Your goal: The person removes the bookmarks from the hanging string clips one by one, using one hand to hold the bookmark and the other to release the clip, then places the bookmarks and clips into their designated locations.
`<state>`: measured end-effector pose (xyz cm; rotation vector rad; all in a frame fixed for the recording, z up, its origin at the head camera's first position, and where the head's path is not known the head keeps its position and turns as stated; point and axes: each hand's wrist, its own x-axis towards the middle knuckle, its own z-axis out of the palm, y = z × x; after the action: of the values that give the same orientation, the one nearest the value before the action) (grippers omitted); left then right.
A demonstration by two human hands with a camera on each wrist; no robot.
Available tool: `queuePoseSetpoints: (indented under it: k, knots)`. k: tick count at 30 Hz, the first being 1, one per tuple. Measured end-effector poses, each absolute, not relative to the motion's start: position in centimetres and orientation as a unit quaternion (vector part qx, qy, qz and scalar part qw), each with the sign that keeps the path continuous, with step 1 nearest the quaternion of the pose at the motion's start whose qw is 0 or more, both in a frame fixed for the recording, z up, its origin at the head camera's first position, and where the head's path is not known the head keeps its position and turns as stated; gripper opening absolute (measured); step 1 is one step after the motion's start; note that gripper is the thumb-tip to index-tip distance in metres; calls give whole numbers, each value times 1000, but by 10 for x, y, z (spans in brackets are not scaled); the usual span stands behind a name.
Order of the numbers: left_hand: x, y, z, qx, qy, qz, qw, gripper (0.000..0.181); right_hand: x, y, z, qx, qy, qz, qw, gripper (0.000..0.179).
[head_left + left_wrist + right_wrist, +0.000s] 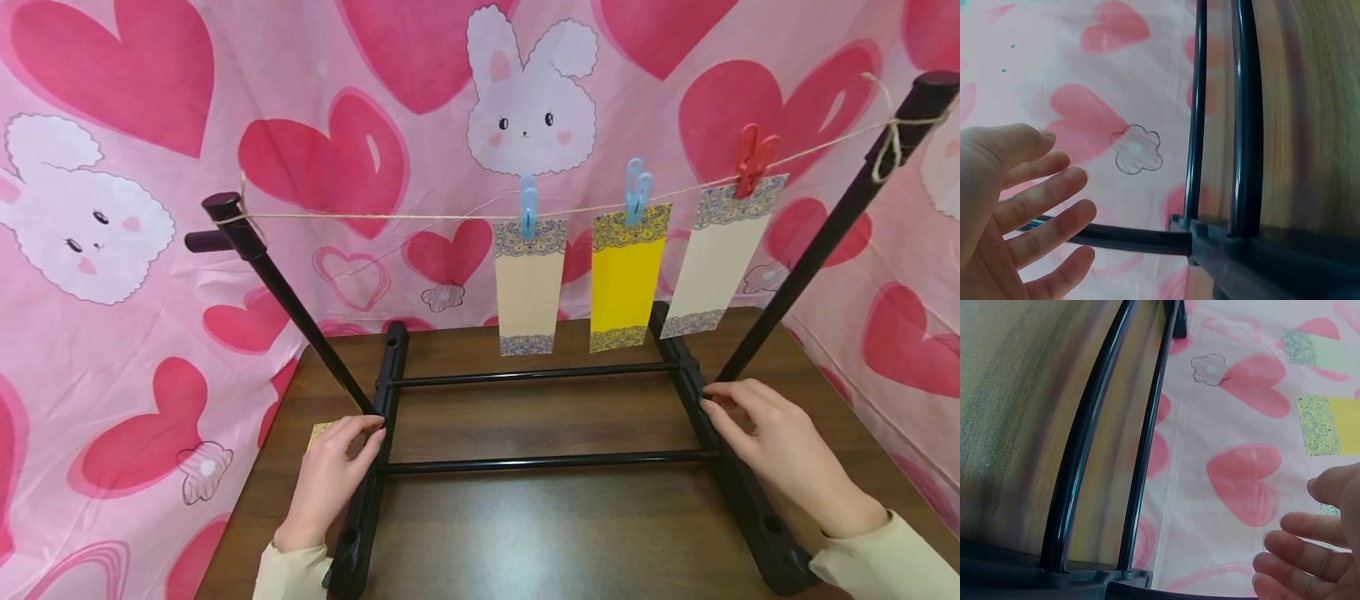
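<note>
Steadying the black rack (pixel 547 461), standing on the table (pixel 510 525) between left hand (pixel 333 462) and right hand (pixel 783 442), both loose-fingered, grip holding nothing, probably wants low, even pressure so the cards (pixel 626 283) don't swing.

The person wears a plain, pale cream long sleeve of soft-looking fabric on each arm. The left sleeve (pixel 292 573), beside the left edge of the brown wood-grain tabletop (pixel 525 537), ends in a gathered, uneven cuff at the wrist. The right sleeve (pixel 892 557), near the tabletop's right edge, shows more fabric, with shallow creases and a slightly loose cuff. The left hand (pixel 335 468) and right hand (pixel 783 450) are bare, with slender fingers and short-looking nails where visible.
</note>
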<state>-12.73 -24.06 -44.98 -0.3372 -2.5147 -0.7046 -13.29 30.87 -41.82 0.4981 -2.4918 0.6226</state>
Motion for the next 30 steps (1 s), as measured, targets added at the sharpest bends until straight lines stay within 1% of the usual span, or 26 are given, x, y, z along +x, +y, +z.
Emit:
queuePoseSetpoints:
  k: [3,10,14,20,25,30]
  knots:
    - [-130,-235,-449,-127,-924,-263,246,23,-132,309,-418,182,-920,232,260,32]
    - [-132,-226,-445,-104,-935,-278,195,29,-130,306,-418,183,-918,234,262,34]
    - [-132,-221,-444,-101,-936,-286,178,31,-129,304,-416,189,-914,237,269,36]
    - [-135,-214,-444,-109,-936,-291,167,31,-127,300,-410,190,-913,234,273,38]
    - [-136,-209,-446,-116,-937,-284,169,32,-126,295,-404,195,-911,232,279,41]
    - [-139,-206,-446,-120,-937,-285,164,32,-126,293,-401,203,-908,231,286,40]
